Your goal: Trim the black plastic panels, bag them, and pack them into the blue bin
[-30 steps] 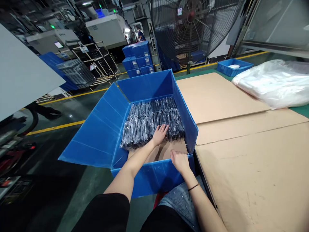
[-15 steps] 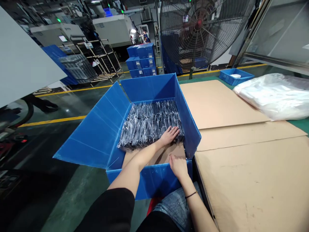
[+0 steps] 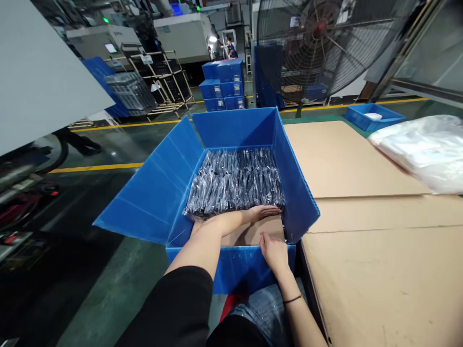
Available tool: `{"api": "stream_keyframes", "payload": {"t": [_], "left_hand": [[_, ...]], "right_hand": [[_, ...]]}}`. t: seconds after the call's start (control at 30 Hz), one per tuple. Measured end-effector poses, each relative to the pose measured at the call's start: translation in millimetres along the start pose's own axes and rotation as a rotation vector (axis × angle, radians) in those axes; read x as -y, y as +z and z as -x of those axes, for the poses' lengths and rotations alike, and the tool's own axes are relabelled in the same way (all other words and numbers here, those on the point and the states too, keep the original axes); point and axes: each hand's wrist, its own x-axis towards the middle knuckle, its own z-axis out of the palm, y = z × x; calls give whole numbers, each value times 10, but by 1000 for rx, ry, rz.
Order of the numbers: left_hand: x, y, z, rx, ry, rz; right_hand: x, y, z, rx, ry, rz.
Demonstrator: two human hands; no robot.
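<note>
Apparently, in the head view, the plastic packets (image 3: 237,180) just beyond the straight, together fingers of the left hand (image 3: 264,212) were light, soft and slippery, best taken by their upper edges. They looked dark, glossy and crinkled, standing in tight rows inside the blue box (image 3: 238,126); its near rim lay under the right hand's (image 3: 274,250) curled fingers, though whether these clamped it I could not tell.
</note>
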Motion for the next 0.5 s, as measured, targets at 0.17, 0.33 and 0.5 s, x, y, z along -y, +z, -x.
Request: {"api": "stream_keyframes", "payload": {"t": [0.17,0.33,0.5], "left_hand": [[-98,-49,283,-74,-43,114],[252,-222,1070,-362,-185,41],[1277,-671,1603,-730,-867,60]], "right_hand": [[-11,17,7,-55,-14,15],[-10,35,16,-82,-7,22],[-26,46,24,-77,4,37]]}}
